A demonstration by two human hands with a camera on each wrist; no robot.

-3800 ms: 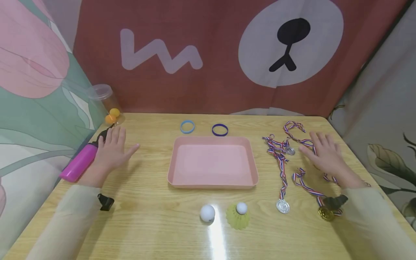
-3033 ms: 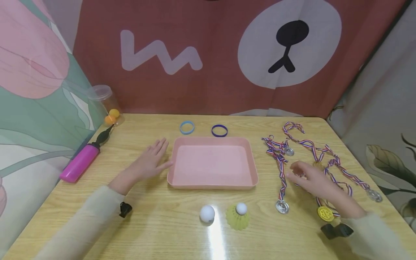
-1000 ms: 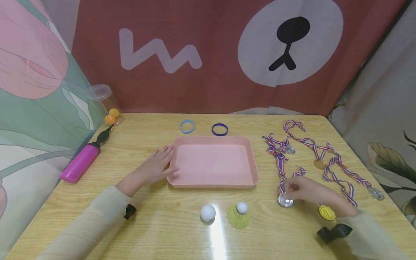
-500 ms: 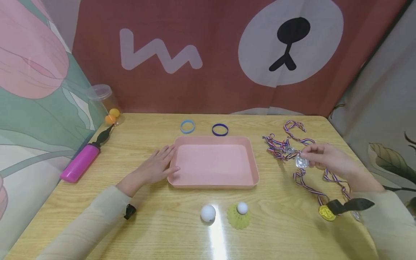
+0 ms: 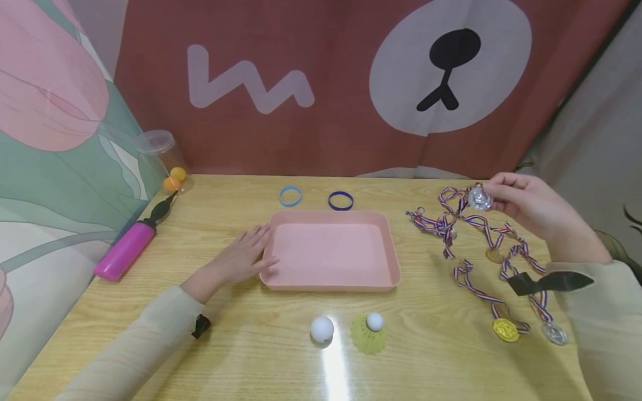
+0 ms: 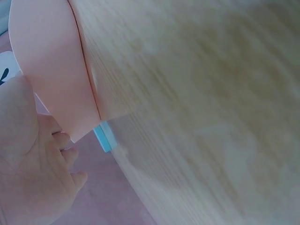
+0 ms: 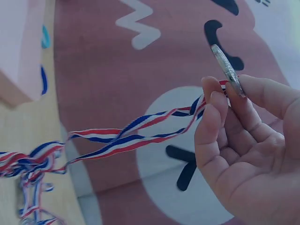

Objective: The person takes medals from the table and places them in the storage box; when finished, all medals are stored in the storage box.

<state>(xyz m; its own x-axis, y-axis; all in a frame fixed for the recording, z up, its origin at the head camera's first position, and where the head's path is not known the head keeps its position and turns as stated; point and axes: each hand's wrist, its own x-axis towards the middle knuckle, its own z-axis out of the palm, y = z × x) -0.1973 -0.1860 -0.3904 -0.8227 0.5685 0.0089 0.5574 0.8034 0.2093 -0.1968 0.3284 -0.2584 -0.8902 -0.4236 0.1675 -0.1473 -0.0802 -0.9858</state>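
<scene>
At the bench's (image 5: 241,345) nine o'clock edge lies a pink pump (image 5: 122,252), with a clear tub (image 5: 163,159) holding orange balls at ten o'clock. The left hand (image 5: 239,260) rests flat, fingers straight and relaxed, holding nothing, its fingertips touching the left rim of the pink tray (image 5: 331,283) at the bench's centre. At the tray's twelve o'clock lie a light blue band (image 5: 290,195) and a dark blue band (image 5: 340,200); at its six o'clock sit a white ball (image 5: 321,329) and a yellow shuttlecock (image 5: 368,333). At three o'clock, other medals (image 5: 506,329) lie on tangled ribbons. Above them the right hand (image 5: 526,206) is raised off the bench and pinches a silver medal (image 5: 480,197) between thumb and fingers, and its striped ribbon (image 7: 136,133) trails down to the heap.
</scene>
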